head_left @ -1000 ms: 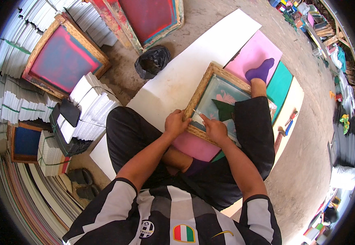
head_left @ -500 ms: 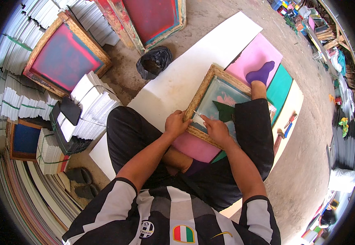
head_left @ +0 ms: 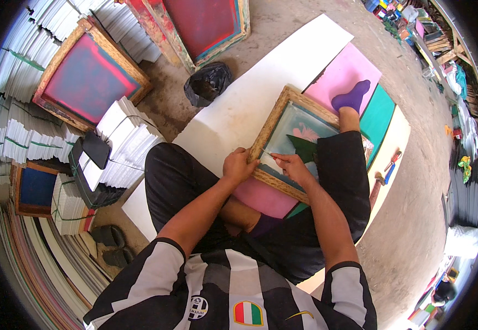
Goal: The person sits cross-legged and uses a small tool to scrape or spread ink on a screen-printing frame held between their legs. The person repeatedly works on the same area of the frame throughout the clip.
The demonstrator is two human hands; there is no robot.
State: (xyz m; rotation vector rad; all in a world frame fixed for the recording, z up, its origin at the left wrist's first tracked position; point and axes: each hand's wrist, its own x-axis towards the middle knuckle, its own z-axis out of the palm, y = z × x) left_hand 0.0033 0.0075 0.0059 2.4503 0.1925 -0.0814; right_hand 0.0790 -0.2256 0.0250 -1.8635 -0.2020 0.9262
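A wooden-framed printing screen lies tilted across my lap and the boards, with a pale pink print showing on its mesh. My left hand is closed round the frame's near left edge. Over the mesh, my right hand pinches a small thin tool, its tip close to the inner edge of the frame near my left fingers; its exact kind is too small to tell. A dark green piece lies on the mesh just beyond my right hand. My raised leg covers the screen's right side.
White, pink and green boards lie beneath the screen. Red-and-blue handled tools rest at the right. A black plastic bag, stacked white sheets and another framed screen stand at the left.
My right hand has shifted slightly and turned, its fingers now lying more sideways over the mesh. The thin tool's tip stays near the frame's inner edge. My left hand keeps its grip.
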